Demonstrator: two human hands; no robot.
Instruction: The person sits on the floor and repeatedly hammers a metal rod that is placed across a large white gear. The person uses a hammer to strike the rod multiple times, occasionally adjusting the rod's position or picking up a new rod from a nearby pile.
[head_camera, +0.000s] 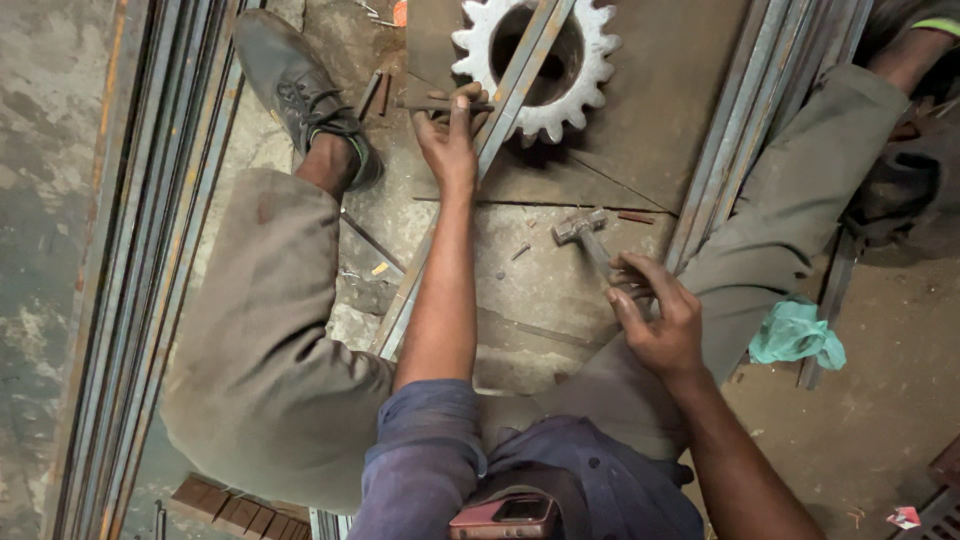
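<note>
Rough concrete floor (880, 330) under you, dusty, stained. Flat steel plate (660, 110) lies on it ahead of you; white toothed gear (590, 75) rests on plate. Long steel strip (420, 270) runs diagonally from floor near your knee, up over plate, through gear's hole. Bundles of long steel bars on floor at your left (150, 250) and at your right (745, 120). Crumpled green cloth (795, 335) on floor at right. Small metal offcuts (520, 250) scattered between your legs.
</note>
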